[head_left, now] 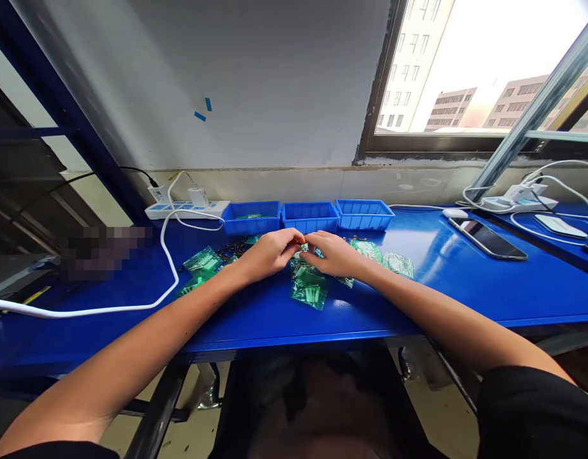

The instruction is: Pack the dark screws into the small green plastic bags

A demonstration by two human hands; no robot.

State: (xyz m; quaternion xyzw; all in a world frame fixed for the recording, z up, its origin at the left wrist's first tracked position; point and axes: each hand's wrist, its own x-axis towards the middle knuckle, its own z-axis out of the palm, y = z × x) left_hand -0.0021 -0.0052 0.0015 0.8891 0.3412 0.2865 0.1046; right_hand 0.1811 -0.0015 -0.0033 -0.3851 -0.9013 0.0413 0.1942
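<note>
My left hand (273, 250) and my right hand (333, 252) meet over the middle of the blue table, fingertips pinched together. Between them a small pale-green bit shows, too hidden to name. Just below the fingers lie green see-through plastic packets (309, 293) with small light-coloured pieces inside. More green packets (201, 261) are spread beside my left forearm, next to a pile of small dark parts (233, 247). To the right of my right hand rest further green packets (398, 263).
Behind my hands stand a left blue bin (250, 227) with green contents, a middle blue bin (310, 224) and a right blue bin (365, 223). A white cable (107, 312) crosses the left side from a power strip (186, 209). A phone (489, 239) lies at the right.
</note>
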